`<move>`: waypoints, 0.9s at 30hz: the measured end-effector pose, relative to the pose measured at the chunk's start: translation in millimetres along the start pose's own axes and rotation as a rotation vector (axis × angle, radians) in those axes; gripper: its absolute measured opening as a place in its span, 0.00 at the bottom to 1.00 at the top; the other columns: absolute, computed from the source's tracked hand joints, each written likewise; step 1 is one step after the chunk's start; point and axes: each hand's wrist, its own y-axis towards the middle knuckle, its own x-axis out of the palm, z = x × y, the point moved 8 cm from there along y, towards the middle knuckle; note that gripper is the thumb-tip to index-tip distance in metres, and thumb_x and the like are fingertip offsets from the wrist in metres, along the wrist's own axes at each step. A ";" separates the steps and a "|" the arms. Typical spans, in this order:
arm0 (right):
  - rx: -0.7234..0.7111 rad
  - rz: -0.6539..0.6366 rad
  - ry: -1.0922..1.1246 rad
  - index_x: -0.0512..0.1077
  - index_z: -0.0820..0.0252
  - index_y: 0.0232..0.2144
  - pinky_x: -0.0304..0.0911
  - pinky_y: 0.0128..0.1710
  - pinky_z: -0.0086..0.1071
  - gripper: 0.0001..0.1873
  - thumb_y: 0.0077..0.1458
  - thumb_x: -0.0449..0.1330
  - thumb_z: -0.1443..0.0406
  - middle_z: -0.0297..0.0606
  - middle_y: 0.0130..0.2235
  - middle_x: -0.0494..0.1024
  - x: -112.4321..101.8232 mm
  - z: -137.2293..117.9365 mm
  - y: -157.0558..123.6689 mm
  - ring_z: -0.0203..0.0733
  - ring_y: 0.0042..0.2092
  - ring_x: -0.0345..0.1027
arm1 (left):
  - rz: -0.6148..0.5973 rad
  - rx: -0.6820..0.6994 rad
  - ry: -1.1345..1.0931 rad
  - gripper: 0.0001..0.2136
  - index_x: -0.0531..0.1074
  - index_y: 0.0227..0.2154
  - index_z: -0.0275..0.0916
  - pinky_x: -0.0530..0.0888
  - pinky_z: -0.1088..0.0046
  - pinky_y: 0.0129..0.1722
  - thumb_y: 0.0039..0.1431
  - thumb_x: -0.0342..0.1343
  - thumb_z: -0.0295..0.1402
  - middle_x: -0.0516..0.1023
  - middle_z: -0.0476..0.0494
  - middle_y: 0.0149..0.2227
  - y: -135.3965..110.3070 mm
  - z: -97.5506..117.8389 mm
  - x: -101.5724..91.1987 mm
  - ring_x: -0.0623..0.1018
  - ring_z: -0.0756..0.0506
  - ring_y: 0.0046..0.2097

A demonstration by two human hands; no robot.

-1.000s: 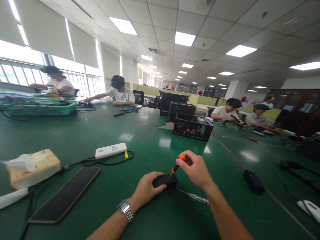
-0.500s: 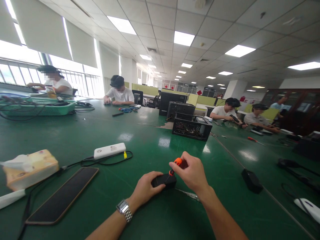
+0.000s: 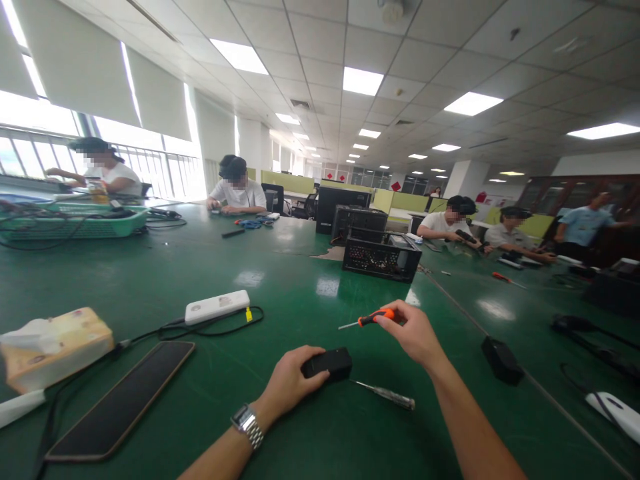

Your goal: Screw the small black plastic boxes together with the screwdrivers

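Observation:
On the green table, a black box-shaped device (image 3: 336,363) lies in the grip of my left hand (image 3: 293,379), with the thumb in front and the fingers behind. My right hand (image 3: 413,333) pinches an orange-and-black screwdriver (image 3: 376,317) by its handle. The metal shaft points left, above and behind the device and apart from it. A second screwdriver with a clear handle (image 3: 395,398) lies on the table just right of the device, below my right hand.
Left of me are a phone-like black slab (image 3: 123,403), a tissue pack (image 3: 57,348) and a white power strip (image 3: 217,307) with its cable. Ahead stand black computer cases (image 3: 383,255). To the right lies another black block (image 3: 501,360). Several people sit farther off around the table.
My right hand has lifted the orange screwdriver off the device and moved right, tipping it from upright to nearly level. My left hand keeps its hold. A distant person at right has come further into view.

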 end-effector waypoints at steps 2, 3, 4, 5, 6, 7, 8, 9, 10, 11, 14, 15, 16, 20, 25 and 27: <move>0.102 0.039 -0.154 0.71 0.58 0.31 0.59 0.32 0.30 0.10 0.51 0.58 0.58 0.36 0.30 0.77 10.0 41.1 -9.0 0.42 0.32 0.69 | 0.000 -0.003 0.003 0.18 0.75 0.45 0.42 0.70 0.67 0.46 0.52 0.59 0.41 0.79 0.44 0.43 0.2 -1.2 0.7 0.77 0.41 0.43; 0.154 0.007 -0.238 0.71 0.57 0.31 0.58 0.32 0.30 0.09 0.51 0.58 0.59 0.35 0.30 0.77 19.7 60.4 -15.8 0.42 0.32 0.69 | 0.001 -0.005 0.005 0.18 0.75 0.45 0.42 0.70 0.67 0.46 0.52 0.60 0.41 0.79 0.45 0.43 0.2 -1.7 0.8 0.77 0.41 0.43; 0.206 -0.033 -0.313 0.70 0.57 0.31 0.57 0.31 0.30 0.07 0.51 0.58 0.59 0.35 0.29 0.76 29.4 77.6 -23.5 0.42 0.32 0.69 | 0.004 -0.008 0.006 0.18 0.75 0.45 0.42 0.70 0.67 0.46 0.52 0.60 0.41 0.79 0.45 0.43 0.1 -2.0 0.6 0.77 0.41 0.43; 0.234 -0.084 -0.371 0.70 0.56 0.30 0.57 0.31 0.30 0.07 0.50 0.58 0.60 0.35 0.30 0.76 38.6 90.1 -30.8 0.42 0.32 0.69 | 0.006 -0.010 0.007 0.18 0.75 0.45 0.42 0.70 0.67 0.46 0.52 0.60 0.41 0.79 0.45 0.43 0.0 -2.1 0.3 0.77 0.41 0.43; 0.241 -0.121 -0.411 0.70 0.56 0.31 0.56 0.31 0.30 0.07 0.50 0.58 0.60 0.36 0.32 0.76 45.3 97.3 -37.1 0.42 0.34 0.69 | 0.008 -0.012 0.009 0.18 0.75 0.45 0.43 0.70 0.67 0.46 0.52 0.60 0.41 0.79 0.45 0.43 -0.2 -1.8 -0.1 0.77 0.41 0.43; 0.236 -0.142 -0.439 0.70 0.56 0.32 0.56 0.32 0.30 0.08 0.51 0.58 0.59 0.37 0.34 0.76 48.6 99.6 -41.7 0.42 0.36 0.69 | 0.009 -0.014 0.010 0.18 0.75 0.45 0.43 0.70 0.67 0.46 0.52 0.60 0.41 0.79 0.44 0.43 -0.4 -1.3 -0.5 0.77 0.41 0.43; 0.221 -0.150 -0.457 0.70 0.57 0.34 0.56 0.33 0.30 0.10 0.51 0.58 0.58 0.38 0.36 0.76 48.8 97.6 -44.8 0.43 0.38 0.68 | 0.009 -0.013 0.010 0.18 0.75 0.45 0.43 0.71 0.67 0.46 0.52 0.60 0.41 0.79 0.44 0.43 -0.6 -0.6 -0.9 0.77 0.41 0.43; 0.207 -0.156 -0.468 0.70 0.57 0.35 0.56 0.34 0.30 0.12 0.52 0.57 0.56 0.39 0.38 0.76 47.0 92.7 -46.8 0.43 0.39 0.68 | 0.006 -0.012 0.010 0.18 0.75 0.45 0.43 0.71 0.67 0.45 0.52 0.59 0.41 0.79 0.44 0.43 -0.7 0.3 -1.0 0.77 0.41 0.43; 0.202 -0.175 -0.474 0.70 0.56 0.35 0.56 0.33 0.30 0.13 0.52 0.57 0.54 0.39 0.38 0.75 44.5 86.9 -48.6 0.43 0.39 0.68 | 0.005 -0.012 0.011 0.18 0.75 0.45 0.43 0.71 0.67 0.45 0.52 0.59 0.41 0.79 0.44 0.43 -0.8 1.1 -1.1 0.77 0.41 0.43; 0.207 -0.220 -0.475 0.70 0.56 0.34 0.55 0.32 0.29 0.15 0.52 0.57 0.52 0.38 0.37 0.75 43.1 81.0 -50.9 0.42 0.38 0.68 | 0.003 -0.012 0.012 0.18 0.75 0.45 0.43 0.71 0.67 0.45 0.52 0.59 0.41 0.79 0.44 0.43 -0.7 1.6 -1.0 0.77 0.41 0.43; 0.225 -0.488 -0.460 0.72 0.55 0.30 0.52 0.28 0.28 0.15 0.43 0.64 0.52 0.33 0.32 0.75 50.0 68.1 -64.4 0.39 0.32 0.67 | 0.027 -0.037 0.021 0.17 0.76 0.44 0.42 0.71 0.67 0.45 0.51 0.59 0.42 0.80 0.44 0.44 0.2 -0.6 -2.1 0.77 0.40 0.44; 0.222 -0.568 -0.450 0.72 0.55 0.28 0.51 0.27 0.27 0.14 0.41 0.66 0.55 0.32 0.31 0.75 53.5 65.3 -69.8 0.39 0.31 0.67 | 0.045 -0.054 0.020 0.17 0.76 0.44 0.42 0.71 0.66 0.46 0.51 0.59 0.42 0.80 0.44 0.43 0.8 -2.5 -3.3 0.77 0.40 0.44; 0.207 -0.614 -0.430 0.72 0.56 0.27 0.51 0.27 0.27 0.12 0.40 0.66 0.57 0.32 0.31 0.75 56.3 62.2 -73.6 0.38 0.31 0.66 | 0.064 -0.073 0.014 0.17 0.76 0.43 0.41 0.71 0.66 0.46 0.52 0.59 0.42 0.80 0.43 0.43 1.4 -4.9 -4.7 0.77 0.40 0.44; 0.134 -0.591 -0.136 0.70 0.59 0.25 0.53 0.27 0.26 0.06 0.49 0.59 0.63 0.30 0.26 0.71 63.6 48.5 -73.5 0.34 0.28 0.63 | 0.123 -0.140 -0.040 0.17 0.77 0.41 0.39 0.73 0.67 0.41 0.55 0.55 0.43 0.81 0.43 0.40 3.7 -14.5 -10.1 0.79 0.41 0.40; 0.138 -0.534 0.115 0.70 0.61 0.28 0.56 0.28 0.25 0.07 0.53 0.57 0.62 0.29 0.24 0.70 71.6 37.7 -67.1 0.32 0.27 0.62 | 0.148 -0.136 -0.041 0.15 0.77 0.39 0.39 0.73 0.67 0.39 0.54 0.55 0.43 0.81 0.44 0.38 3.6 -15.6 -12.0 0.79 0.41 0.38; 0.134 -0.505 0.103 0.71 0.62 0.28 0.56 0.28 0.25 0.08 0.54 0.56 0.62 0.29 0.24 0.70 74.1 37.0 -66.0 0.32 0.26 0.62 | 0.141 -0.120 -0.029 0.15 0.77 0.39 0.39 0.73 0.67 0.39 0.54 0.55 0.42 0.81 0.44 0.38 3.0 -13.4 -10.2 0.78 0.42 0.38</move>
